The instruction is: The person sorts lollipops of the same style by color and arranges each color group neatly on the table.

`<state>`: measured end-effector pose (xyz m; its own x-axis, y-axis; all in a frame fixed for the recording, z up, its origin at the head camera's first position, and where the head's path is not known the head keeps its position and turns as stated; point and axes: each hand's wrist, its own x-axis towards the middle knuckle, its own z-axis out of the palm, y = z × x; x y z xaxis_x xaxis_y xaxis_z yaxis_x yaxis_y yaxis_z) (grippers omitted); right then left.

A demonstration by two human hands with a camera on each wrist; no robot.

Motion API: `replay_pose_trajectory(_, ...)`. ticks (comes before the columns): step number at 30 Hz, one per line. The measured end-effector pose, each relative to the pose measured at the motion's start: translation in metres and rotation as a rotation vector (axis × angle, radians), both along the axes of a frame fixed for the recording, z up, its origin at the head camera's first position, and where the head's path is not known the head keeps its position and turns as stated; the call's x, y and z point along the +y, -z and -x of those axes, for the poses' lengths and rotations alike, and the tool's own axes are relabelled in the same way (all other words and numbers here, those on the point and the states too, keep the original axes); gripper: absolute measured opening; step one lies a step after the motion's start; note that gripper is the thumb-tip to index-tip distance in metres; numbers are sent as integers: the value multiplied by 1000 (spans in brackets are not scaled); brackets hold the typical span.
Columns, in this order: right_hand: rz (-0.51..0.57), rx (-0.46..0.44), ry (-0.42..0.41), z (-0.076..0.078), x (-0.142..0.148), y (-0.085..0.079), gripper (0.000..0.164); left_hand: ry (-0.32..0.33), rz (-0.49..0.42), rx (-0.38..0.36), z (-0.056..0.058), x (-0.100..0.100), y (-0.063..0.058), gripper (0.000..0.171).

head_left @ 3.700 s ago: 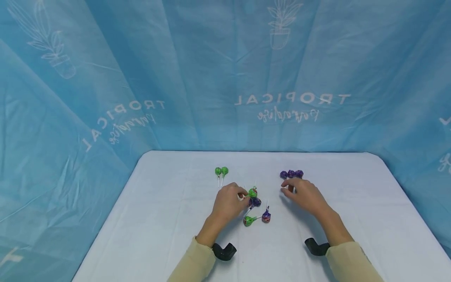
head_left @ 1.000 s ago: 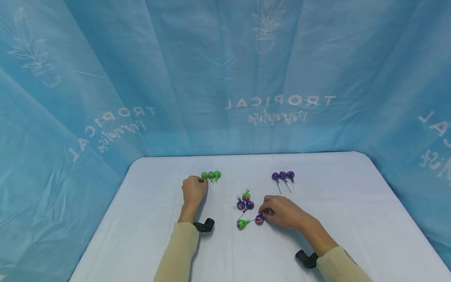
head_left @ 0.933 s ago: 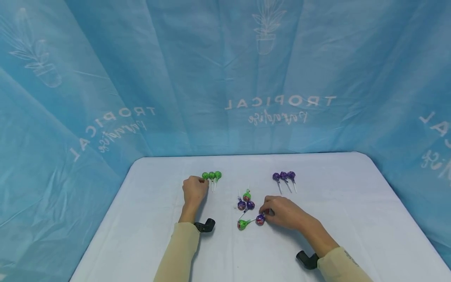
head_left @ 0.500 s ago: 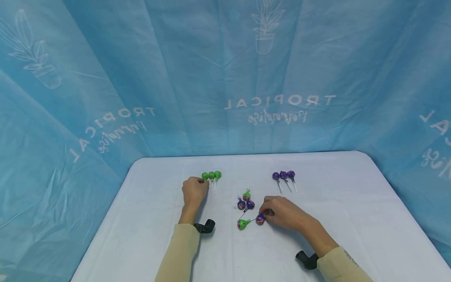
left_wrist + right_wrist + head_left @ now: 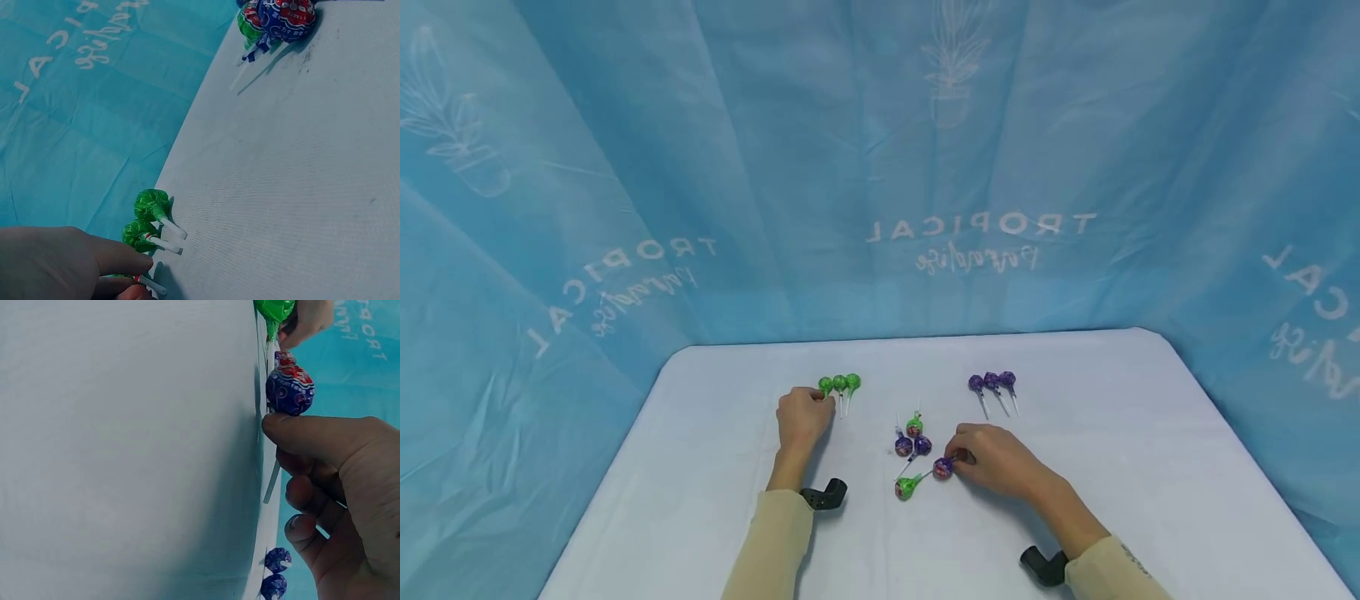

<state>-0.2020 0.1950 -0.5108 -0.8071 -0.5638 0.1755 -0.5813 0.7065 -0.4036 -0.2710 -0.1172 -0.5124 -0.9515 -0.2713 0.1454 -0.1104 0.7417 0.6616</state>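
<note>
My left hand (image 5: pixel 802 417) is at the left end of a row of three green lollipops (image 5: pixel 840 382), its fingers pinching the leftmost one by the stick. In the left wrist view my fingers partly cover that lollipop, and a bit of white stick (image 5: pixel 152 285) shows beyond them. With thumb and fingers, my right hand (image 5: pixel 996 458) pinches a purple lollipop (image 5: pixel 290 390) just below its wrapped ball; the stick points down past the fingers. Beside that ball lies a green lollipop (image 5: pixel 906 487), its stick reaching toward the purple one.
Two purple lollipops (image 5: pixel 903 447) and a green lollipop (image 5: pixel 914 426) lie loosely together mid-table. Three purple lollipops (image 5: pixel 992 381) form a row at the back right. The white table (image 5: pixel 700 467) backs onto a blue printed curtain (image 5: pixel 820 167).
My left hand has gone from the middle pile to the green row, which grew from two to three. My right hand left the purple row and took hold of a purple lollipop. Lately both stay still.
</note>
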Motion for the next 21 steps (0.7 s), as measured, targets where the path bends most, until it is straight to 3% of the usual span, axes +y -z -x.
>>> replay_pose_trajectory(9, -1, -1, 65, -4, 1, -4, 9, 17, -49, -21, -4, -1, 1, 23)
replay_pose_trajectory(21, 24, 36, 177, -2, 3, -10, 8, 15, -40, -19, -5, -6, 0, 23)
